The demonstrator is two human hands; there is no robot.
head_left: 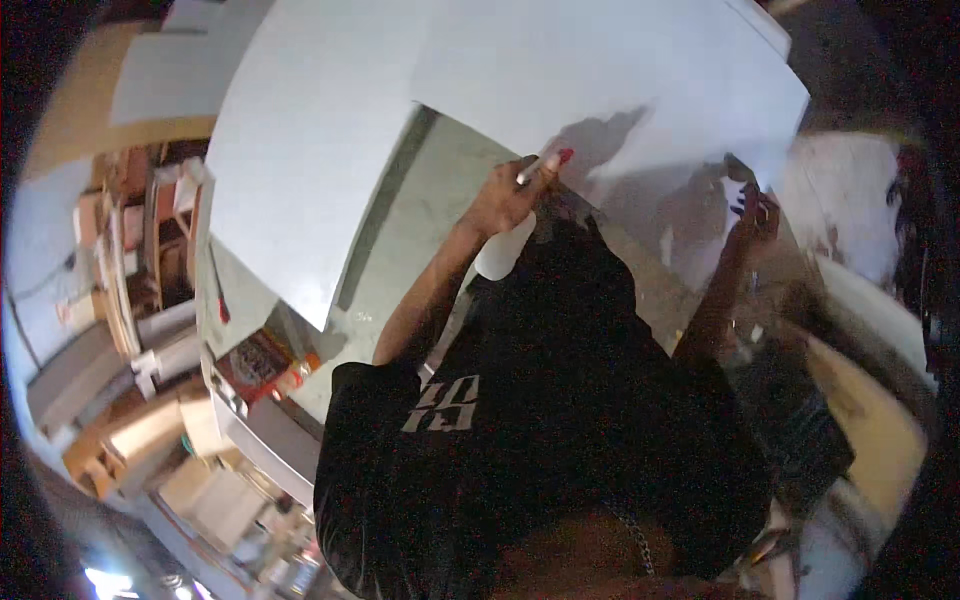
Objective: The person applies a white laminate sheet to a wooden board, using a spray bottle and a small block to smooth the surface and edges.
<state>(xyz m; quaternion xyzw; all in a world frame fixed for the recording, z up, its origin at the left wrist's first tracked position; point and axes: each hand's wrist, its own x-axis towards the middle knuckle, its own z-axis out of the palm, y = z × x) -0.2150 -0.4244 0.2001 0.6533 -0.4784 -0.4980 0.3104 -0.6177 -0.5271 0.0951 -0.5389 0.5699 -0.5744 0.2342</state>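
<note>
My left hand (505, 195) is closed around the neck of a white spray bottle (503, 252). Its pale nozzle ends in a red tip and points up and to the right, over a large glossy white sheet (500, 60). My right hand (756, 218) is low over the sheet's right part, its fingers apart and partly in shadow. Just beyond those fingers is a small dark shape (738, 168); whether it is an object or a shadow I cannot tell. Another white sheet (290, 190) lies to the left, and a greenish-grey tabletop (445, 170) shows between the two.
On the table's left side lie a red-handled tool (222, 308) and a dark red box (255, 365) with small items beside it. Wooden shelving (170, 230) with stacked pieces stands farther left. Boards (865, 400) lean at the right.
</note>
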